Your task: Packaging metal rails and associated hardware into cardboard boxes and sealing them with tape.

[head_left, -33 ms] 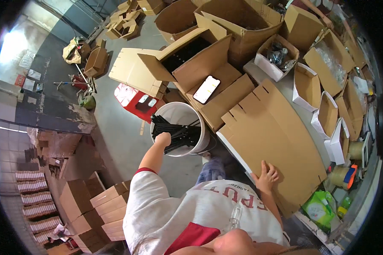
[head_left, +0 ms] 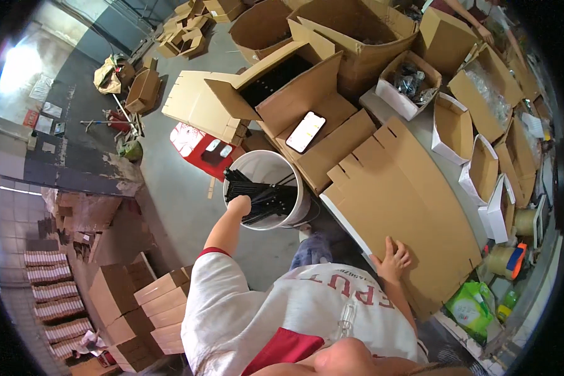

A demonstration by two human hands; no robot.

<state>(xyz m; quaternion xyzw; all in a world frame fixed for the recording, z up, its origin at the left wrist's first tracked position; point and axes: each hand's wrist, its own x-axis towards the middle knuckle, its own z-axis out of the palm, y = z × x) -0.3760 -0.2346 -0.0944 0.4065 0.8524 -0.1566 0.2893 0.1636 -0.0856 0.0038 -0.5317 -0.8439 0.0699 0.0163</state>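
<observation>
The left hand (head_left: pixel 239 205) reaches into a round white plastic bucket (head_left: pixel 292 212) at about 9 o'clock of its rim, fingers curled shut around a bundle of thin black rods (head_left: pixel 263 195) that lie slantwise across the bucket's mouth. The rods look stiff, smooth and matte. The right hand (head_left: pixel 393 258) rests flat, fingers spread and holding nothing, on the near edge of a large flattened cardboard sheet (head_left: pixel 407 200) with slotted tabs along its upper side; the sheet is plain brown and dull, lying at 3 o'clock from the bucket.

Compared with the earlier frame, nothing has visibly shifted: the left hand stays closed on the rods and the right hand stays pressed on the sheet.

At 12 o'clock from the bucket, a smartphone (head_left: pixel 305 131) with a lit screen lies on the flap of an open brown carton (head_left: pixel 307 94). At 10 o'clock, a low red stool (head_left: pixel 197 150) carries a white printed label and small dark items. Small open cartons with white outsides (head_left: pixel 452 128) line up at 2 o'clock. A green plastic packet (head_left: pixel 472 308) lies at 4 o'clock, beside a roll of tan tape (head_left: pixel 506 260). Stacked sealed cartons (head_left: pixel 141 307) stand at 7 o'clock on the grey concrete floor (head_left: pixel 169 200).
</observation>
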